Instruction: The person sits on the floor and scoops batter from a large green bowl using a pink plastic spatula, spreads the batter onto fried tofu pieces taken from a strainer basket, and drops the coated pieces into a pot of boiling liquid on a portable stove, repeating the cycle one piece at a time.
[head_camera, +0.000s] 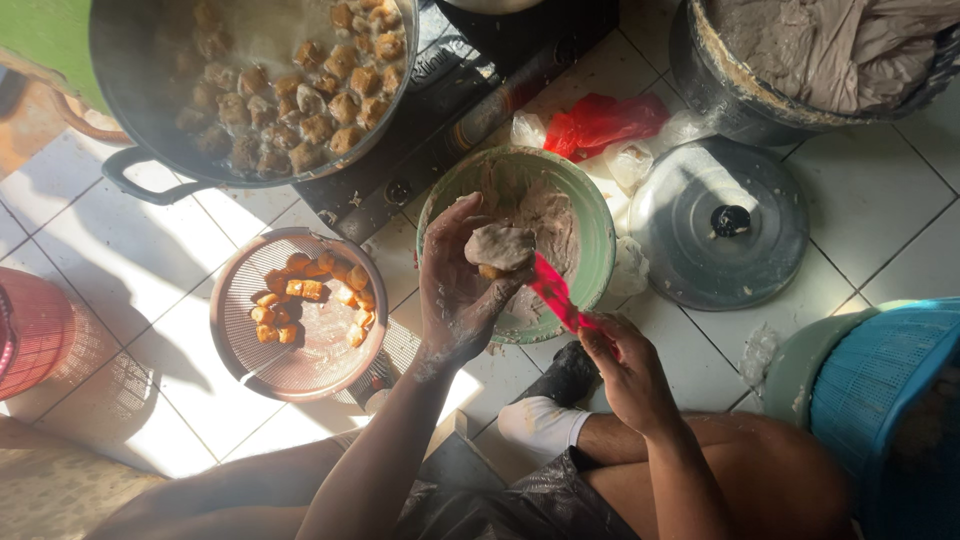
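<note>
Left hand: the left hand (455, 290), smeared with paste, is cupped palm-up and cradles a grey dough lump (500, 247) with a bit of fried piece showing at its lower edge.
Right hand: the right hand (625, 365) is pinched closed on the handle end of a red spatula (555, 292).
Location: the lump sits on the left fingers, directly above the near side of the green bowl (598, 235) of grey paste.
Spatula axis: its long axis runs diagonally, blade up-left touching the lump, handle down-right in the grip.
Lump axis: roughly oval, long axis lying near level across the picture.
Risk, drop: in my judgement the soft lump could slide off the wet fingers if the blade pushes too hard; it would likely land in the bowl.
Risk, filling: the fried piece may stay uncovered if paste is spread thin.
Risk, surroundings: the strainer of fried pieces (300, 315) and the dark pan (255, 90) on the stove sit close by the left elbow; a wide swing could knock them.
</note>
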